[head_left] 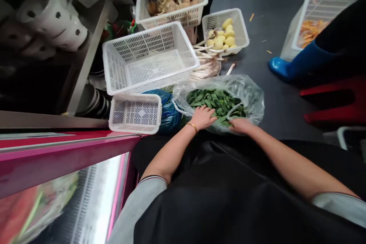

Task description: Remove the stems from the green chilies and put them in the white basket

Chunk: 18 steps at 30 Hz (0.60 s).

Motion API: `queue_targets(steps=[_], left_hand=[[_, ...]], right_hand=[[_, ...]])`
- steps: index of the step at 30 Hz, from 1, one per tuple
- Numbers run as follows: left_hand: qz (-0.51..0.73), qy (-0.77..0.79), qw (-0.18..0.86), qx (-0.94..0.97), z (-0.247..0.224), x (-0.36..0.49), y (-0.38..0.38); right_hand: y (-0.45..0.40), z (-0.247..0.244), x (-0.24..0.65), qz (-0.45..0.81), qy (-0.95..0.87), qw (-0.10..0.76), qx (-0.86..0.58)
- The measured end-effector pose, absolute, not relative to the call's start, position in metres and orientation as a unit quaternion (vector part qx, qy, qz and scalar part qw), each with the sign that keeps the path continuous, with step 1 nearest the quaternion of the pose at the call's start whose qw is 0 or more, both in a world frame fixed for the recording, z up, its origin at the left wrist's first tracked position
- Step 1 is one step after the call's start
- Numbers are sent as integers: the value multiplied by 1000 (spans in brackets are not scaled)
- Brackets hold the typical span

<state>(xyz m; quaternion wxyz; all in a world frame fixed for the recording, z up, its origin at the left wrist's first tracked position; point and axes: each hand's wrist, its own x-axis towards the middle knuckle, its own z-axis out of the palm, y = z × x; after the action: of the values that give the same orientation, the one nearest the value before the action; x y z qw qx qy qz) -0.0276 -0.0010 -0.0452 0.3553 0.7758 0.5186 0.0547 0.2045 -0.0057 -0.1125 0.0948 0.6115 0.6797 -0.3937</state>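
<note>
A clear plastic bag (251,97) full of green leaves (213,101) lies open in front of my black apron. My left hand (203,117), with a gold bangle at the wrist, rests on the near left side of the leaves, its fingers spread. At the bag's near right edge is my right hand (240,125), its fingers bent around the plastic rim. A large white basket (154,70) with nothing in it stands beyond and left of the bag. The small white basket (135,114) is left of a blue plastic bag (168,112).
Farther off are a basket of brown roots (171,21), a basket of peeled potatoes (243,32) and long white stalks (206,68). Another person's gloved hand is at the top. At right are a blue boot (305,61), a red stool (343,99) and a peelings crate (291,38).
</note>
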Motion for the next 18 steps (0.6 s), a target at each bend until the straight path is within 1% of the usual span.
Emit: queue_targets(steps=[2,3,5,6,8,9,13,14,16,18], left_hand=[[-45,539,388,746,-70,-12,-7],[-99,541,412,726,-79,-9,-12],[-179,535,443,697,-86,-7,-24],[-195,533,443,695,-85,-9,-29],[-185,528,415,718,-76,-14,-36],[-172,523,401,732,-70,-17,-39],[-142,503,390,758,-49,-33,-52],[-144,498,399,756,-46,-37,-55],[-154,499,417,744,-43,-45,-57],[-134,529,416,727,-44,-49,-52]], right_hand=[[-35,-126,213,-416,679,175,579],[-43,-128,211,-421,682,201,563],[-42,-129,203,-406,697,200,556],[-33,-128,197,-382,711,176,564],[-5,-129,183,-312,727,115,601],[10,-131,175,-287,719,104,624],[51,-149,148,-288,650,171,682],[56,-153,146,-293,637,171,692],[63,-153,152,-292,622,131,715],[68,-142,165,-281,615,62,734]])
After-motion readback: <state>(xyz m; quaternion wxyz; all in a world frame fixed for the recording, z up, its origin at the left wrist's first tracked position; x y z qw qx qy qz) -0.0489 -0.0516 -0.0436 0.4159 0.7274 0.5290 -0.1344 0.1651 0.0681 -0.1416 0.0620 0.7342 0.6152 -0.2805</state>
